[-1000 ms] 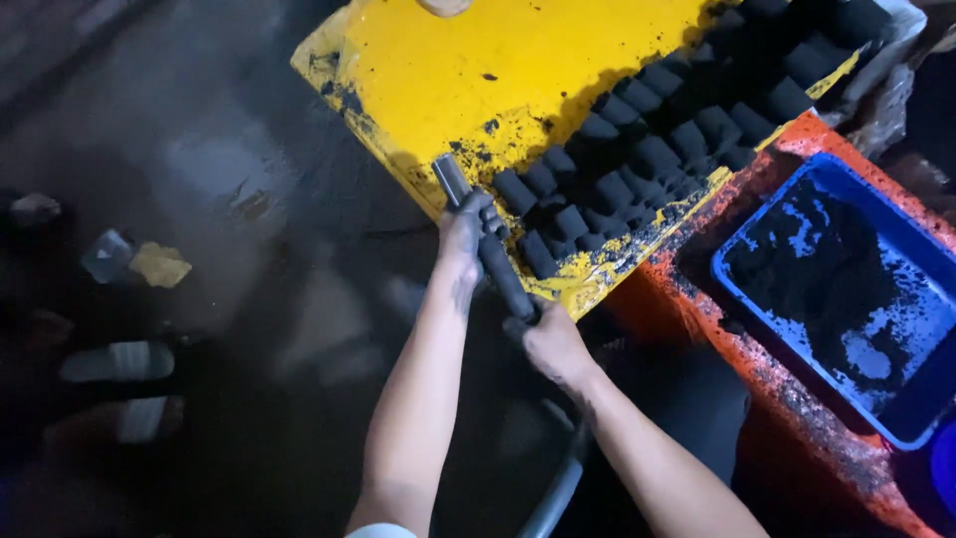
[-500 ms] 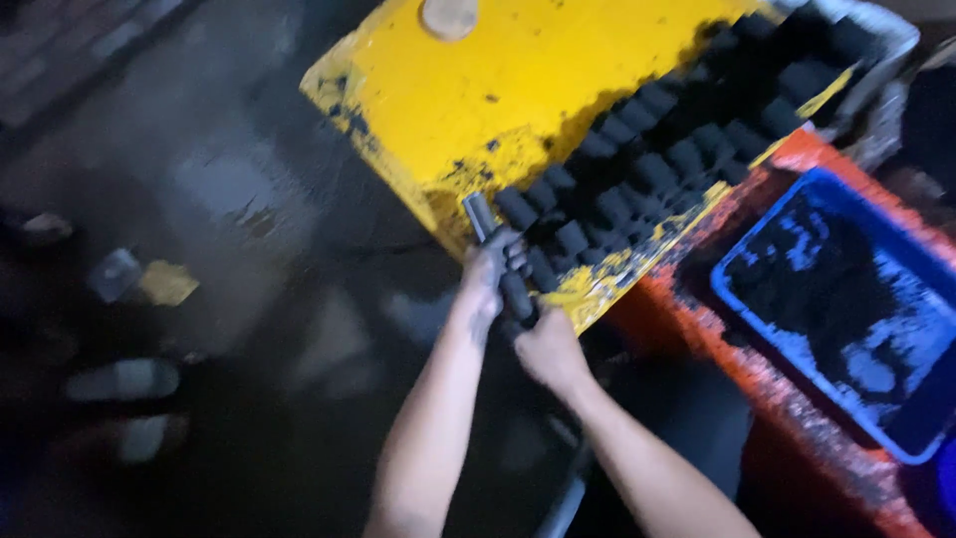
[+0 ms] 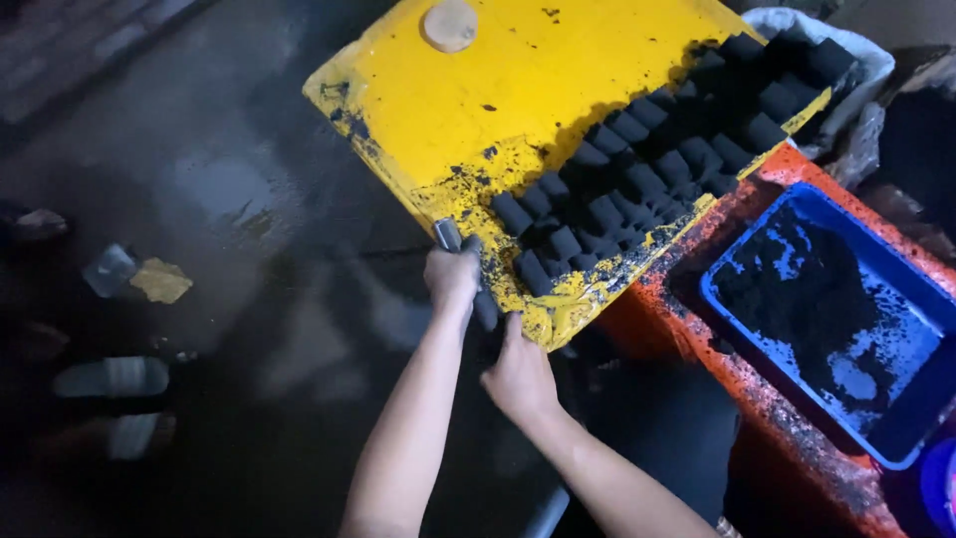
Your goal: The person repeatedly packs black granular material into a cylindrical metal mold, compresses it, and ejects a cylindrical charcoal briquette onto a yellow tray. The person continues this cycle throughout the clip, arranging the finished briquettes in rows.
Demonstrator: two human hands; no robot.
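Note:
A yellow board [image 3: 558, 90], smeared with black dust, carries several rows of black briquettes [image 3: 637, 189] along its right side. My left hand [image 3: 453, 279] is closed around a dark bar [image 3: 447, 235] with a grey metal end, lying against the board's near edge. My right hand [image 3: 518, 374] sits just below it at the board's near corner, fingers curled on the lower part of the bar; that grip is partly hidden. Both forearms reach up from the bottom of the view.
A blue tray [image 3: 916, 299] of black powder rests on an orange-red stand [image 3: 757, 399] at right. A white sack [image 3: 856, 50] lies behind the board. A round tan disc [image 3: 450, 24] sits on the board's far end. Sandals [image 3: 110, 377] and scraps [image 3: 159, 281] lie on the wet dark floor at left.
Both hands stay on the bar at the board's edge. My left hand has slid up close to its metal end, and the right hand sits lower, by the corner.

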